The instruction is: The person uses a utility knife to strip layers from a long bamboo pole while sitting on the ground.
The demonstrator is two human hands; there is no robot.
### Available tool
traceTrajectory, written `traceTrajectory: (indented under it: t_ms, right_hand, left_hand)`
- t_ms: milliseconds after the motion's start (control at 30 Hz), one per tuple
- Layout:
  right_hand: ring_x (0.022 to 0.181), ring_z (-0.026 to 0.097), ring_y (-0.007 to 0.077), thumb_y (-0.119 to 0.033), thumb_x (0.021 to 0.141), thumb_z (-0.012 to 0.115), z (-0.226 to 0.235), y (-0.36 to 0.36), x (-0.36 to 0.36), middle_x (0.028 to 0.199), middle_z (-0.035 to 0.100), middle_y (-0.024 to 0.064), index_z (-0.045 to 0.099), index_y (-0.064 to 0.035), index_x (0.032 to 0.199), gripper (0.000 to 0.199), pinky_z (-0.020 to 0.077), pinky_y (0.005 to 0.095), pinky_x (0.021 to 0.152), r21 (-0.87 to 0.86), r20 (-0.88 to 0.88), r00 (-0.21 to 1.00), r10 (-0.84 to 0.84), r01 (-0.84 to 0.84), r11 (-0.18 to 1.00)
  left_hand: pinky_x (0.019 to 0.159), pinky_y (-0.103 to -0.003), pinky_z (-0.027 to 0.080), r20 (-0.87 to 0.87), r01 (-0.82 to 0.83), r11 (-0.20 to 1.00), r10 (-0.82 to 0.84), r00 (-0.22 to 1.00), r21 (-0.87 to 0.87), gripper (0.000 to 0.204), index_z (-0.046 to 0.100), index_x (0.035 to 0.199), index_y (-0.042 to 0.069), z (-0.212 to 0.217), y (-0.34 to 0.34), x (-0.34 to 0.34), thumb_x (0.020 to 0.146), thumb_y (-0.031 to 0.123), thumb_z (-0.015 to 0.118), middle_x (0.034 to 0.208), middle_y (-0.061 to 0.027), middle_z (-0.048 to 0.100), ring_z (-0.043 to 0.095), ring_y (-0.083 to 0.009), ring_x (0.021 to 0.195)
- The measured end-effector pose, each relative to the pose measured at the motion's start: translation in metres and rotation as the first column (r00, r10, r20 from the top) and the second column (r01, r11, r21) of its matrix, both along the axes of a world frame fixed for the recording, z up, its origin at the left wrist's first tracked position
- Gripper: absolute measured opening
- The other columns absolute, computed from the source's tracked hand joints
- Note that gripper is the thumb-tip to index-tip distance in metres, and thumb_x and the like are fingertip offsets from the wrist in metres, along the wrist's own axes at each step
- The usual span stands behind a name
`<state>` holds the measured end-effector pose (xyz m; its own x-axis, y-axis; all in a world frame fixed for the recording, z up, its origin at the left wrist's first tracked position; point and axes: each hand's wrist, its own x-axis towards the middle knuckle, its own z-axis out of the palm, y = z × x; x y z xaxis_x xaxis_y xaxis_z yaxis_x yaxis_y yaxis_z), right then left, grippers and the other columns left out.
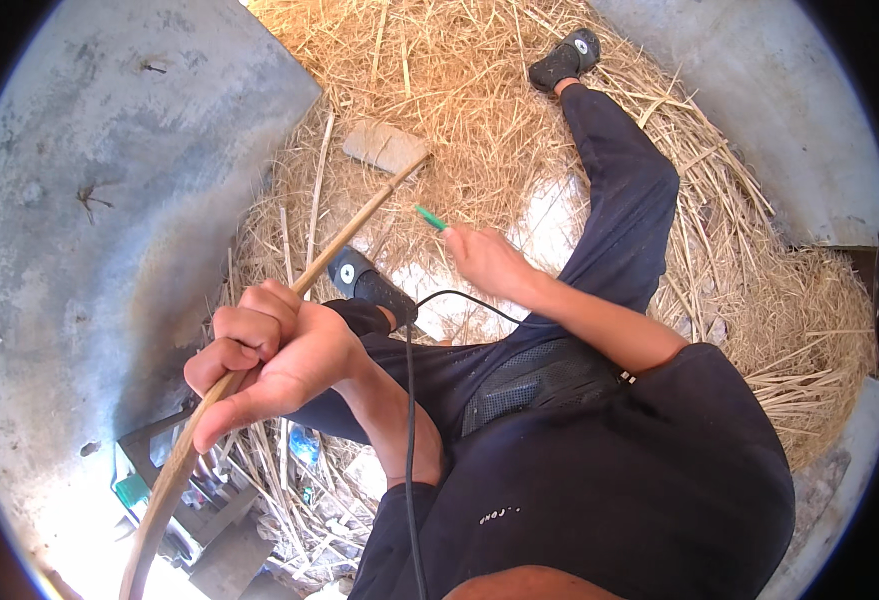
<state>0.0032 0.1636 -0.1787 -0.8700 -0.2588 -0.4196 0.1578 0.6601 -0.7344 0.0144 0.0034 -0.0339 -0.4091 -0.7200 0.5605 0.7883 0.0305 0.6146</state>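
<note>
My left hand [284, 350] is wrapped round a long, slightly curved bamboo strip [359, 216]. It slants from the lower left up to the middle of the view, where its tip passes in front of a flat brownish block [383, 146]. In my right hand [489, 262], closed, is a slim green thing [430, 218] like a handle or pen; only its end shows beyond the fingers, so its kind is unclear. The right hand is held right of the strip, apart from it.
Pale shavings [459, 90] cover the floor around my outstretched legs. Grey slabs [69, 190] stand at left and upper right. A black cable [410, 420] crosses my lap. At lower left is a dark frame [204, 510] with assorted items. Split strips [809, 395] lie at right.
</note>
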Motion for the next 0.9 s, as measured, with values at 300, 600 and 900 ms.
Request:
traceTrajectory:
  t_ms: [300, 600, 900]
  right_hand:
    - [0.05, 0.056, 0.0349, -0.025, 0.097, 0.041, 0.034, 0.007, 0.021, 0.056, 0.053, 0.0201, 0.054, 0.0004, 0.086, 0.031, 0.0413, 0.0473, 0.05, -0.264, -0.425, 0.905, -0.032, -0.089, 0.96]
    - [0.052, 0.049, 0.0326, -0.026, 0.099, 0.038, 0.034, 0.005, 0.01, 0.059, 0.051, 0.0178, 0.053, 0.0005, 0.08, 0.036, 0.0408, 0.044, 0.058, -0.28, -0.352, 0.927, -0.128, 0.026, 0.96]
    - [0.055, 0.048, 0.0307, -0.033, 0.101, 0.029, -0.023, 0.015, -0.014, 0.061, 0.05, 0.0152, 0.05, -0.0004, 0.079, 0.045, 0.0414, 0.045, 0.06, -0.046, -0.128, 0.99, -0.053, 0.047, 0.998]
  left_hand:
    - [0.037, -0.025, 0.007, -0.038, 0.08, 0.997, -0.081, 0.996, -0.016, 0.064, 0.025, 0.068, 0.012, -0.004, -0.006, 0.001, 0.087, 0.074, 0.023, 0.046, 0.0029, 0.018, 0.01, -0.0069, 0.039]
    - [0.038, -0.024, 0.007, -0.008, 0.029, 1.0, -0.029, 1.0, -0.002, 0.064, 0.024, 0.067, 0.013, -0.001, -0.007, 0.002, 0.087, 0.073, 0.024, 0.047, 0.0034, 0.017, 0.01, -0.007, 0.04]
    - [0.04, -0.024, 0.006, 0.11, -0.194, 0.981, 0.19, 0.976, 0.022, 0.061, 0.023, 0.067, 0.015, 0.003, -0.008, -0.001, 0.089, 0.072, 0.022, 0.05, 0.004, 0.013, 0.006, -0.0072, 0.043]
